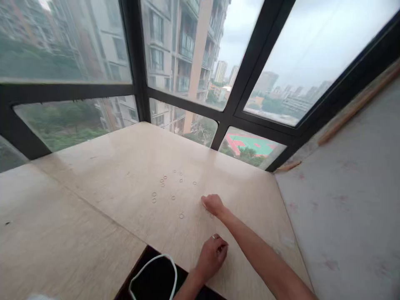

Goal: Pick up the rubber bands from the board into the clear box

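At bottom centre a white cord (162, 255) crosses a dark object (159, 280), then come the left hand (212, 255), grip curled together, and the right hand (213, 204), grip pinched together, any contents impossible to tell, with small rings (173, 199) mid-frame on the pale ledge (125, 158).

Small rings (163, 179) dot the ledge (118, 166) centrally; its left seems passable.

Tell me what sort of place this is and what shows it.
Probably a window bay or enclosed balcony on an upper floor: dark window frames meet at a corner, a sports court lies well below outside, and a patterned wall borders the pale surface.
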Available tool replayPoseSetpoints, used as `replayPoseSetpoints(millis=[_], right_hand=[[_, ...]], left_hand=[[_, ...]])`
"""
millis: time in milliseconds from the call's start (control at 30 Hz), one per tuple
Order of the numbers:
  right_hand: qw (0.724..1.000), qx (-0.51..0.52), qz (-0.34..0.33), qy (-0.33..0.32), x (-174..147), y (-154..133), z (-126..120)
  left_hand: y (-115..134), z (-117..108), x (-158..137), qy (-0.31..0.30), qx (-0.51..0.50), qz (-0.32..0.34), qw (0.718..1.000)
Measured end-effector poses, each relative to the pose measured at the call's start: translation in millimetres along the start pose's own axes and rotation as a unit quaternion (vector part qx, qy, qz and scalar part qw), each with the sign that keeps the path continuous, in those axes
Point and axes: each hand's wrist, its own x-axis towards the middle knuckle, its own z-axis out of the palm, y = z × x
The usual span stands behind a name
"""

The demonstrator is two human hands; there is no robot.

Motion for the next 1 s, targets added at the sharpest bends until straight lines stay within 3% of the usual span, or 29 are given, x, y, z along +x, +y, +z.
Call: replayPoseSetpoints(millis=[200,400,500,600,700,900,1000], right_hand=[[1.000,0.025,0.018,-0.001,-2,9,0],[0.992,0.117,0.037,-0.005,4,18,1],[0.979,0.196,0.053,0.013,3,23,3],[0.947,0.308,0.073,0.053,-1,28,6],[0.882,0.451,0.095,0.102,-9,32,8],[0.670,0.706,0.130,0.189,-53,45,11],[0.586,0.769,0.140,0.213,-90,57,17]], left_hand=[[3,-1,3,-0.005,0.000,-0.006,1.000],[6,-4,2,-0.004,-0.013,-0.004,1.000],[7,-4,2,-0.004,-0.013,-0.008,1.000],[7,-4,2,-0.003,-0.009,-0.006,1.000],[7,-5,3,0.000,-0.001,-0.006,1.000],[9,-6,5,-0.002,0.001,-0.006,1.000],[9,-6,7,-0.010,0.004,-0.007,1.000]])
